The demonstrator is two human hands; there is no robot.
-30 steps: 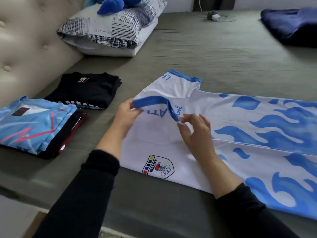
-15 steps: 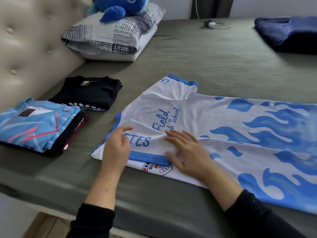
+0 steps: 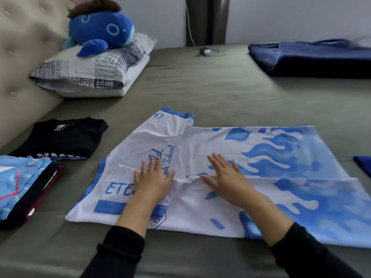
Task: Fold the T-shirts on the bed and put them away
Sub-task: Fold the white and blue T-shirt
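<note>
A blue plush toy (image 3: 100, 33) lies on a patterned pillow (image 3: 94, 71); a charger (image 3: 205, 51) rests near the wall.

"School" on white T-shirt (image 3: 200, 141)

Left hand (image 3: 152, 182) hides T-shirt (image 3: 200, 141) lettering.

A home bedroom: bed (image 3: 200, 87) with tufted headboard (image 3: 24, 57), pillow (image 3: 90, 73), plush toy (image 3: 100, 31)
</note>
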